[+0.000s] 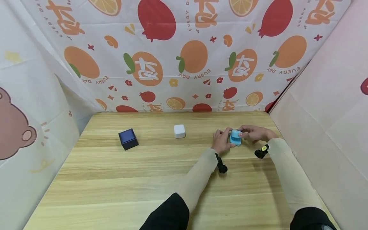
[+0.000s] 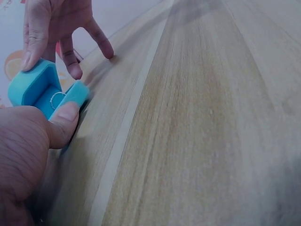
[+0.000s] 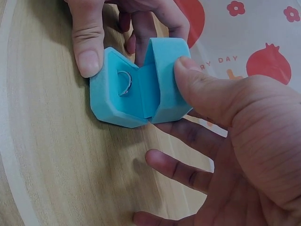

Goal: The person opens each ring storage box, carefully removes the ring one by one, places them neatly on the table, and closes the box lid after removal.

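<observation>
A light-blue ring box (image 1: 236, 134) stands partly raised at its lid on the right side of the table, its base low on the wood. In the right wrist view, a silver ring (image 3: 130, 82) sits upright in the slot of the base. My left hand (image 1: 221, 141) grips the base from the left, thumb pressed on its front edge. From the right, my right hand (image 1: 254, 133) pinches the lid (image 3: 170, 77) between thumb and index finger, the other fingers spread out. The far side of the box is hidden behind the hands in the head view.
A dark-blue box (image 1: 128, 139) sits at the left of the wooden table (image 1: 115, 185). Nearer the middle is a small white box (image 1: 179, 131). A fruit-print cloth (image 1: 169, 64) hangs behind the table, and pale cloth walls (image 1: 325, 95) flank both sides.
</observation>
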Action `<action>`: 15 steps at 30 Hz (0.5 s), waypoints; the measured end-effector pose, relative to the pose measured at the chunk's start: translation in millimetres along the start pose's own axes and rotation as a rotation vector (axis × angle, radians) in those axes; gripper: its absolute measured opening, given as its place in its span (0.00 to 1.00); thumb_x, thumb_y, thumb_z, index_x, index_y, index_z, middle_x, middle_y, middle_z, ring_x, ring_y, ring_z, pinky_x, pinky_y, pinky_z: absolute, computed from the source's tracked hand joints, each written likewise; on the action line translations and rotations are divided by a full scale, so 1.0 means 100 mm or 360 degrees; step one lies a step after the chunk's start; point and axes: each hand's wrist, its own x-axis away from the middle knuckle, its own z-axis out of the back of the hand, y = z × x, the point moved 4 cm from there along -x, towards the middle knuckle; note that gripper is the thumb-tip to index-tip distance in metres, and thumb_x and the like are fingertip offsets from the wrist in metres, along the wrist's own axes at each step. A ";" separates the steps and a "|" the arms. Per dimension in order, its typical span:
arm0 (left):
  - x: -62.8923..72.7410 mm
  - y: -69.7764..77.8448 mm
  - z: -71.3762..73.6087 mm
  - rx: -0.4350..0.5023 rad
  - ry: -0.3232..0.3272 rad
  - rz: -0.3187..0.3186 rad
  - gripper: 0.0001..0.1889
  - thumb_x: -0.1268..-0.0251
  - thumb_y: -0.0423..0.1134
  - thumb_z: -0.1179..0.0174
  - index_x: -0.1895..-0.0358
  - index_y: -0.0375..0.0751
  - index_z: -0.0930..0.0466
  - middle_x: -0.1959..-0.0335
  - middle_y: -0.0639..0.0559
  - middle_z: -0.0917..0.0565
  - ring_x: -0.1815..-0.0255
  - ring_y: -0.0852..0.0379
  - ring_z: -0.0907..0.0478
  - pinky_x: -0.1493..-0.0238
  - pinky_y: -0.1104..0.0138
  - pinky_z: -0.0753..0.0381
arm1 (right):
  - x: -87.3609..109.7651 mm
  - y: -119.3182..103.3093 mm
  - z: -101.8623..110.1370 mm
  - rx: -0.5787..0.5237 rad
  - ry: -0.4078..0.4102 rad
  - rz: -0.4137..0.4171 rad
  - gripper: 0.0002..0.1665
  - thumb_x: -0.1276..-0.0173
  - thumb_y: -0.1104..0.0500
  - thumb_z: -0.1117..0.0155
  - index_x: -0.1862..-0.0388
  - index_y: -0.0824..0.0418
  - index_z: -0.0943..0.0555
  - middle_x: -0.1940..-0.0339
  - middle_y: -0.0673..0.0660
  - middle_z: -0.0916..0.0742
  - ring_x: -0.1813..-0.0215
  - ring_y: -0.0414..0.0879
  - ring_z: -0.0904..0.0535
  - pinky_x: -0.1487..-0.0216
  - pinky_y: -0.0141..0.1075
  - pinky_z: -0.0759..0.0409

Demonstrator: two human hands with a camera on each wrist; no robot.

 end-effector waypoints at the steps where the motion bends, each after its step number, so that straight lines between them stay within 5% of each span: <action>1: 0.00 0.00 0.00 0.0002 -0.0001 -0.0003 0.36 0.37 0.52 0.30 0.27 0.59 0.36 0.37 0.57 0.17 0.41 0.52 0.33 0.39 0.61 0.38 | 0.00 0.00 0.00 -0.0003 0.0001 -0.0007 0.27 0.20 0.39 0.49 0.30 0.50 0.31 0.28 0.59 0.26 0.31 0.59 0.31 0.43 0.51 0.22; 15: 0.00 0.00 -0.01 0.0027 -0.0007 0.0013 0.37 0.37 0.51 0.30 0.27 0.59 0.37 0.37 0.56 0.17 0.40 0.52 0.34 0.38 0.60 0.39 | 0.02 -0.03 -0.02 -0.0039 -0.0013 0.0032 0.27 0.18 0.42 0.52 0.29 0.52 0.31 0.38 0.61 0.25 0.41 0.58 0.31 0.50 0.46 0.25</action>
